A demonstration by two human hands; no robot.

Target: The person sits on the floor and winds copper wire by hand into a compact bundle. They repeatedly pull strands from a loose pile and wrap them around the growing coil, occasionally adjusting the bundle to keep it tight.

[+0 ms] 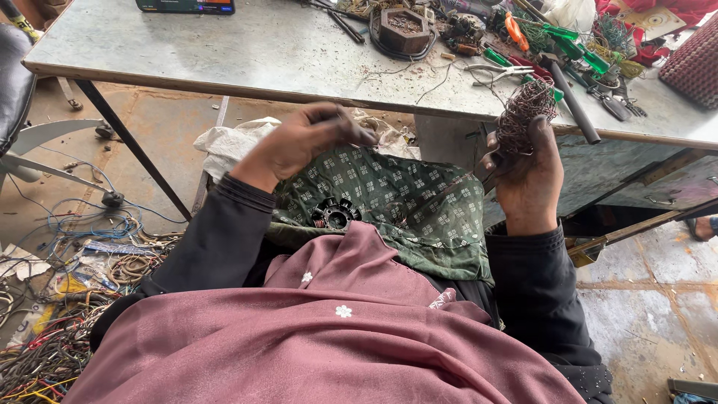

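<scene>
Both hands are up over my lap, level with the table edge. My right hand (pixel 527 176) is closed around a tangled wad of thin, dull brown wire (pixel 526 116), gripping its lower part so the bundle stands above my fingers, just in front of the rim of the grey, scuffed metal worktable (pixel 224 52). The wad looks loose and springy, a rough ball of fine crinkled strands with gaps showing through, darker where it meets my palm. My left hand (pixel 310 138) is curled with the fingertips pinched together; I cannot tell from here whether a strand runs between them.

Below the hands, a small black round motor core with wound slots (pixel 334 213) lies on the green patterned cloth (pixel 396 194) spread over my lap, well apart from the wire wad.

On the table beyond sit a dark hexagonal dish (pixel 404 27), green-handled pliers (pixel 572 45) and a black rod (pixel 572 101). Heaps of coloured cable scraps (pixel 52 329) lie on the floor at my left.
</scene>
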